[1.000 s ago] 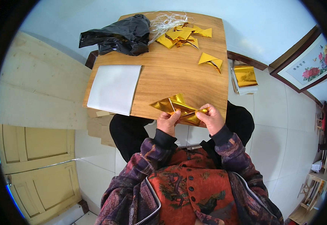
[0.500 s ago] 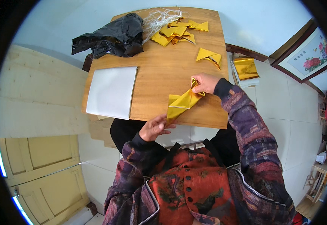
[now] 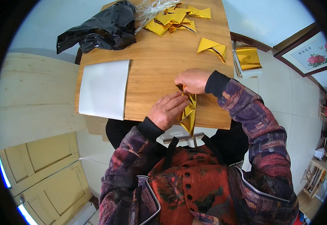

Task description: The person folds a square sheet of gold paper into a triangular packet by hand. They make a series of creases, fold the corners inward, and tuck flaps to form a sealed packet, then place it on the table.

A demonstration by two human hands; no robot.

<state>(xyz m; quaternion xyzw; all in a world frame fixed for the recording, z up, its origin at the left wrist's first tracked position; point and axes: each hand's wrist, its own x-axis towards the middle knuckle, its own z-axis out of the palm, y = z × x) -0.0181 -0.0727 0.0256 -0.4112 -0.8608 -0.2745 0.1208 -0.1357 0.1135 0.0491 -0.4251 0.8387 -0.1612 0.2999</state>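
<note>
- We see the left hand (image 3: 167, 110) up against the right hand (image 3: 193, 80); half a second ago it was lower, spread near the strip's bottom tip.
- Its fingers now lie close together across the gold paper (image 3: 188, 120); its thumb is hidden, so we cannot tell whether it pinches.
- We find the right hand's fingers curled and clamped on the paper's upper end, which they mostly cover.
- The gold paper is at the near side of the wooden table (image 3: 156, 71), its tip past the edge; we see it pointing nearly straight toward the person, where before it slanted.
- We notice the single folded piece (image 3: 213, 48), the gold pile (image 3: 171, 18), the black bag (image 3: 105, 28) and the white pad (image 3: 103, 90) keeping their places on the table.
</note>
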